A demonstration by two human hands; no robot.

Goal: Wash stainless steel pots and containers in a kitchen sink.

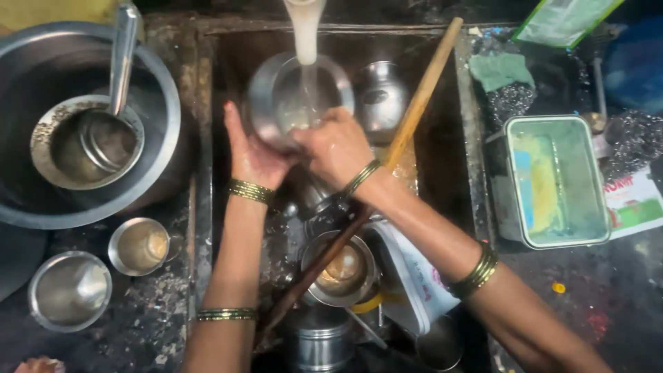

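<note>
both hands, left hand (252, 155) and right hand (336, 146), fingers clamped on a steel bowl (298, 97), tilt it under the tap stream (306, 34) at the sink's (207, 138) back edge for rinsing.

— What are you counting?
— I'm counting two hands (255, 155) (338, 148), one wooden stick (387, 159), two small steel cups (138, 246) (69, 290), one ladle (103, 131), one green scrub pad (502, 70).
</note>
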